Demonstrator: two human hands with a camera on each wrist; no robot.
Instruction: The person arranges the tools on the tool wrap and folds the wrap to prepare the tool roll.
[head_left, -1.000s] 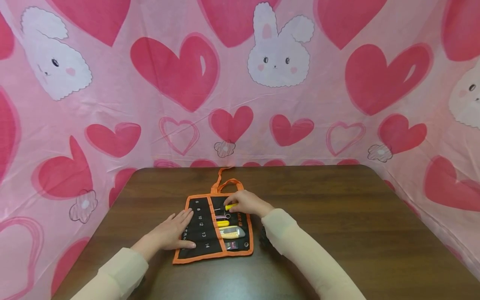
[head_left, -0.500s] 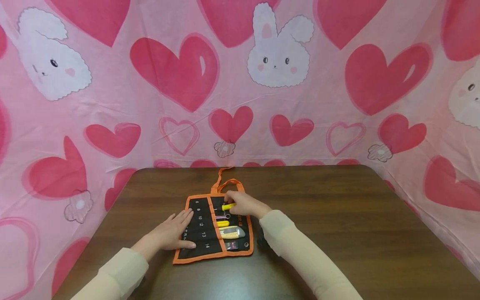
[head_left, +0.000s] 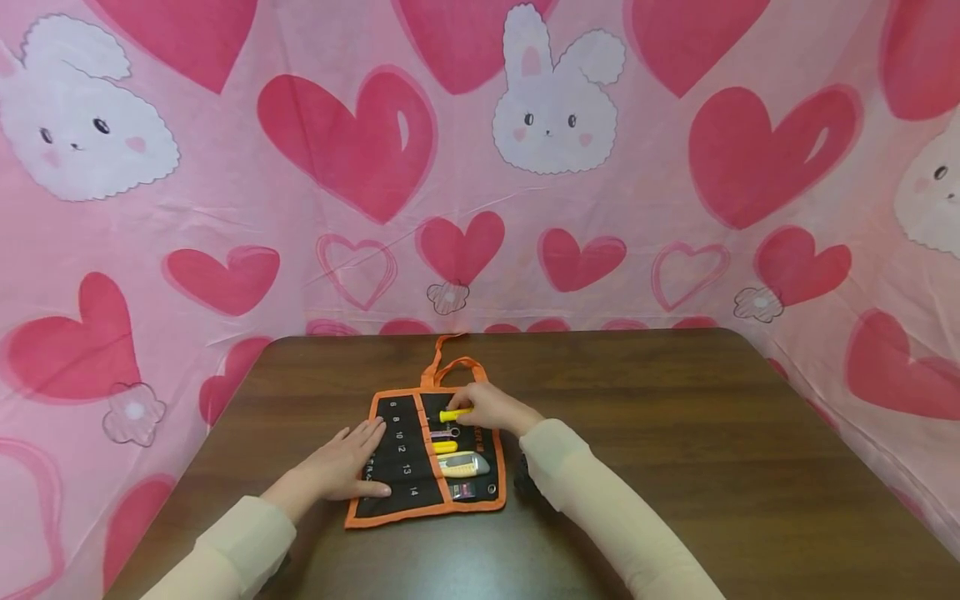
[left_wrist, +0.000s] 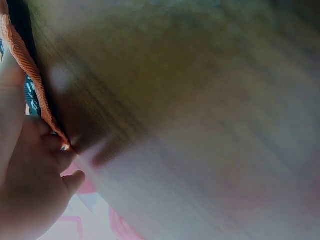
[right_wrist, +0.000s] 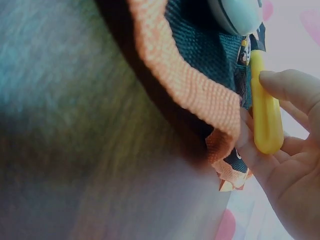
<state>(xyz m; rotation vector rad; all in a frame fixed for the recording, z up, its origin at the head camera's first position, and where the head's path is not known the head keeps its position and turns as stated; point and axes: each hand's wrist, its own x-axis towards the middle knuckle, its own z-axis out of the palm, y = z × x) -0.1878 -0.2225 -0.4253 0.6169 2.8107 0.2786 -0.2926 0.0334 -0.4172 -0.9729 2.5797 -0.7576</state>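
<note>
A black tool pouch with orange trim (head_left: 405, 522) lies flat on the table, with numbers printed on its pocket panel. My left hand (head_left: 339, 463) rests on the pouch's left side, fingers spread. With thumb and fingertips my right hand (head_left: 498, 407) pinches the yellow handle of a screwdriver (head_left: 452, 414) over the upper pocket. The handle (right_wrist: 267, 117) shows large in the right wrist view; its shaft is hidden in the pocket. Below it, a thin purple piece (head_left: 441, 434), another yellow handle (head_left: 446, 447) and a utility knife (head_left: 465, 463) stick out of other pockets.
The brown wooden table (head_left: 637, 417) extends on both sides of the pouch. Orange straps (head_left: 435, 367) trail from the pouch's far edge. A small dark packet (head_left: 463, 491) sits in the nearest pocket. A pink heart-print cloth (head_left: 600, 208) hangs behind the table.
The right hand has slid the screwdriver leftward; the thin shaft visible a second ago is now out of sight in the pocket. The left hand has stayed in place.
</note>
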